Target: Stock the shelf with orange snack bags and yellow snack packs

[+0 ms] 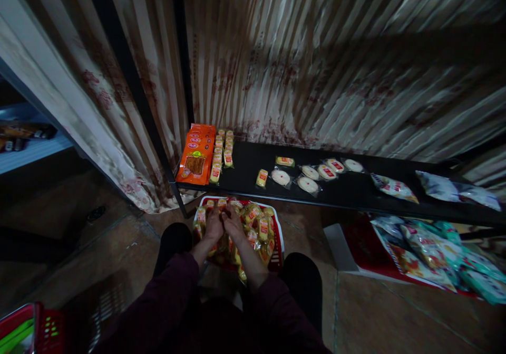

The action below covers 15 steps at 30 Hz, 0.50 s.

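Below me, a red basket with a white rim (281, 238) is heaped with small yellow wrapped cakes (253, 214) with red-and-white labels. My left hand (214, 224) and my right hand (233, 224) are close together over its far left part, fingers curled inward. One wrapped cake (222, 203) shows right at the fingertips, between the two hands; the grip on it is partly hidden. Beyond the basket, on a low black shelf (247, 156), similar wrapped cakes (217, 156) stand in two rows beside orange snack packets (195, 153).
Further right on the shelf lie two loose yellow cakes, several round white wrapped pastries (308, 184) and plastic bags (394, 188). Under it, a carton (340, 248) holds bagged snacks. A black post (134, 74) and curtain (276, 53) rise behind. Another red basket (49, 327) is lower left.
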Motion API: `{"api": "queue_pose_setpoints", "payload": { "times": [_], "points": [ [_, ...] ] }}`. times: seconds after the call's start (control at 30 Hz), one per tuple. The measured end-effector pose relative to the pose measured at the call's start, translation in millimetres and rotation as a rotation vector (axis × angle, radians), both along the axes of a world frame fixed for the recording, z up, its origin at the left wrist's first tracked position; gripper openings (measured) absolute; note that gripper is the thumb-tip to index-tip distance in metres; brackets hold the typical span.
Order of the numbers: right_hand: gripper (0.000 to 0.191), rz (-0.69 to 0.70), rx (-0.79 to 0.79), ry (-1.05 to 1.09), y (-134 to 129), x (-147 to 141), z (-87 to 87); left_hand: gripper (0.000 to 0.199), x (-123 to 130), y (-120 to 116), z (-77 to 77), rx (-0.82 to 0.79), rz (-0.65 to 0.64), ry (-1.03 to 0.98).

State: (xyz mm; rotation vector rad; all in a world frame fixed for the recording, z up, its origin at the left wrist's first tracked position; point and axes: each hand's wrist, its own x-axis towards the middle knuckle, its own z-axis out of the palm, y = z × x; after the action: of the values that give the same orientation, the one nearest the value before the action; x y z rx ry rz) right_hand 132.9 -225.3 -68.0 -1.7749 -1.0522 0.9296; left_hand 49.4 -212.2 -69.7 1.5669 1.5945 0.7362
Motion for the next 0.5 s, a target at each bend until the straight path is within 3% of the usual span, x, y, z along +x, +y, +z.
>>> {"api": "queue_pose_setpoints", "payload": {
  "times": [0.3, 0.5],
  "points": [
    [0.043, -0.049, 0.096, 0.056, -25.1, -1.8, 2.6, 0.045, 5.0, -23.6, 10.1, 0.014, 0.09, -0.06],
    [0.041, -0.078, 0.222, 0.086, -46.1, -1.0, 28.8, 0.041, 8.0, -47.2, 30.3, 0.13, 0.112, -0.125]
  ]
}}
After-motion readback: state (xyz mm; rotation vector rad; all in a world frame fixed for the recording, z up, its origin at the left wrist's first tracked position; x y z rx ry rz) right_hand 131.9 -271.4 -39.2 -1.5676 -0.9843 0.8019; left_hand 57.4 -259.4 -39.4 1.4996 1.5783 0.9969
